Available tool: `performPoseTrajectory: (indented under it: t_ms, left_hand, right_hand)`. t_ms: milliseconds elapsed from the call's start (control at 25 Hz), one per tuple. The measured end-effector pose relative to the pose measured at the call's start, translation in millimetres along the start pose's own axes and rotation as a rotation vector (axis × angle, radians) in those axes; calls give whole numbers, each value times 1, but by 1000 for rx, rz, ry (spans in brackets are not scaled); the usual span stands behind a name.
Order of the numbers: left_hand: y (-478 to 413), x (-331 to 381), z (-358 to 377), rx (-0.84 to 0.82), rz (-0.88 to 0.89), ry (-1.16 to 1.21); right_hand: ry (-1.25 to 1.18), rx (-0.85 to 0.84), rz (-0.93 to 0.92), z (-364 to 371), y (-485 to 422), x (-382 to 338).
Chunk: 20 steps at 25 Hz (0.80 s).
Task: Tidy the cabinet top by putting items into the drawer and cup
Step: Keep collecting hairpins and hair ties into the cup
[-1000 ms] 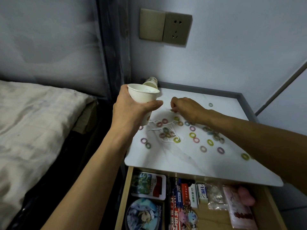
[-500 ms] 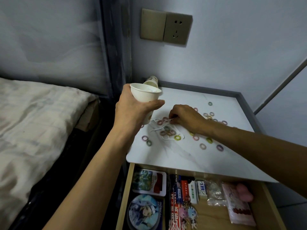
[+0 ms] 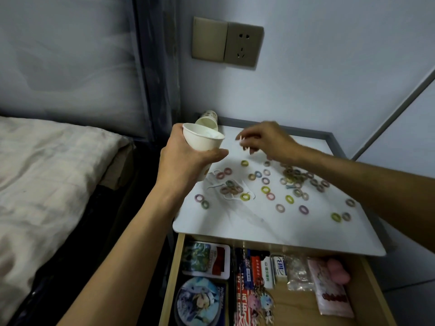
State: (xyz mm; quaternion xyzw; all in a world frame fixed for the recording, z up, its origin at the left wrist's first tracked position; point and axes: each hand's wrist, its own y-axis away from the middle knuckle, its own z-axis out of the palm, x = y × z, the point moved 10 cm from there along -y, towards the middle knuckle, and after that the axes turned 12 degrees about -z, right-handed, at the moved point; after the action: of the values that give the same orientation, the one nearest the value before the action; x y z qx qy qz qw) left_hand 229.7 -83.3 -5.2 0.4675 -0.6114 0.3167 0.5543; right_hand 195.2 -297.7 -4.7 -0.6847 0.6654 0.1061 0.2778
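Observation:
My left hand (image 3: 186, 161) grips a white paper cup (image 3: 202, 140) above the left edge of the white cabinet top (image 3: 237, 220). Just right of the cup's rim, my right hand (image 3: 266, 140) is raised and pinches small thin white sticks (image 3: 243, 143). Several small coloured rings (image 3: 266, 189) lie scattered over the cabinet top, along with thin white floss picks (image 3: 229, 196). Below the top, the wooden drawer (image 3: 376, 285) stands open, holding cards, packets and keychains.
A second paper cup (image 3: 208, 118) lies on its side at the back left corner of the top. A bed with a pale cover (image 3: 47, 172) is to the left. A wall socket (image 3: 227, 42) sits above the cabinet.
My right hand has lifted off the cabinet top with white sticks pinched in it and moved up toward the cup. My left hand holds the cup in about the same place.

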Motion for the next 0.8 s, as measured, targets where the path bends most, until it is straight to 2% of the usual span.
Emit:
performPoseTrajectory:
  t_ms: [80, 120, 320, 360, 440, 520, 560, 600, 680, 720, 800]
  left_hand:
    - [2, -1, 2, -3, 12, -41]
    - [3, -1, 3, -4, 20, -63]
    - [7, 3, 11, -35, 46, -114]
    - [7, 4, 12, -41, 45, -107]
    - [6, 4, 11, -37, 44, -83]
    - [4, 2, 5, -7, 43, -64]
    - [3, 2, 2, 6, 44, -58]
    - [2, 2, 1, 16, 47, -53]
    - [1, 3, -1, 26, 55, -51]
    - [2, 4, 0, 27, 60, -50]
    - [2, 5, 1, 23, 69, -55]
  right_hand:
    - [-149, 48, -56, -21, -11, -32]
    - [-182, 11, -106, -24, -15, -53]
    - [-7, -361, -290, 4, -18, -131]
    - [-42, -362, -303, 3, -17, -136]
    - [-175, -208, -282, -17, -20, -131]
    - [-238, -14, -156, -34, -17, -98]
    - [-202, 23, -48, -32, -10, -73]
    - [-95, -6, 70, -20, 1, -46]
    - [168, -171, 282, 18, 30, 1]
    - [257, -228, 350, 35, 43, 15]
    - [342, -233, 412, 52, 55, 26]
